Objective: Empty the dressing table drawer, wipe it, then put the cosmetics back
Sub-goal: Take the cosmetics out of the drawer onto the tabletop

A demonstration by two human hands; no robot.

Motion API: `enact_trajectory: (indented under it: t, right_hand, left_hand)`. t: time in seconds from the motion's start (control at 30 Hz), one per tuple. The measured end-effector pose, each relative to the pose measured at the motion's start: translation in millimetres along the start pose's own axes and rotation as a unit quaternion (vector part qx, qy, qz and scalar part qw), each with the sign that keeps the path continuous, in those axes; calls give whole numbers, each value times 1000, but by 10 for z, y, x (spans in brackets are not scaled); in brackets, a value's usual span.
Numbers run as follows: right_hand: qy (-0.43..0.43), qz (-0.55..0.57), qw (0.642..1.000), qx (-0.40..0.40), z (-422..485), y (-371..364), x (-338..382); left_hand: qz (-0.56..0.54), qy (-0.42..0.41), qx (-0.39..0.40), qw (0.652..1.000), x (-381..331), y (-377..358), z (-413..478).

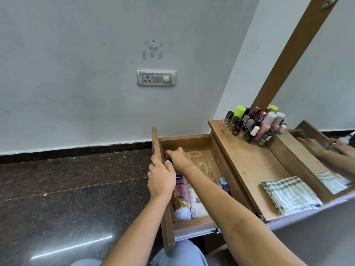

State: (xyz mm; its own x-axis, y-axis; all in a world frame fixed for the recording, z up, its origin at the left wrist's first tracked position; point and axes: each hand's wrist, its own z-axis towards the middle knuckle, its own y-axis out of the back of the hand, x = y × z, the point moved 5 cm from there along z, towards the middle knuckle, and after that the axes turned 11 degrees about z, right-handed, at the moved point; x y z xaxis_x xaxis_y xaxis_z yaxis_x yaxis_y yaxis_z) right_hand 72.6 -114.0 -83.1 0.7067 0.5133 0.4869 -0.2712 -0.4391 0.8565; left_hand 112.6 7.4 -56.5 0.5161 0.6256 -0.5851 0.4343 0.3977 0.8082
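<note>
Table point(247, 166): centre right, bottles point(251, 125) at its top end.
Drawer point(184, 140): pulled out, centre.
Cloth point(290, 194): folded, lower right.
Tube point(181, 198): in drawer, lengthwise up-down, cap toward bottom, just under left thumb.
Left hand point(160, 179): grips drawer's left panel.
Right hand point(177, 159): fingers curled in upper-left corner, above tube; whether they hold anything is unclear.

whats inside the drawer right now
A pink lotion tube, white packets beside it, a blue item against the table-side wall, and pale smears on the bare bottom. The right hand covers whatever it reaches for.
</note>
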Motion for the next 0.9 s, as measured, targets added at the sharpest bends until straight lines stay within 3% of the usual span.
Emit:
enact_trajectory:
  t: [0.37,0.6,0.7,0.9]
  right_hand:
    - [61,-115,991,-45,-106,-126,36]
    - [-33,73,984,-162,-36,135,-5]
    - [-21,101,982,-158,10,451,68]
    - [-31,13,983,-181,-59,1906,75]
  left_hand:
    - [-1,3,3,1000,-10,-3,-1]
    - [0,-4,3,1000,-1,-6,5]
    - [-3,-6,1,1000,-2,-6,-1]
    - [-9,-5,-3,1000,8,-27,21]
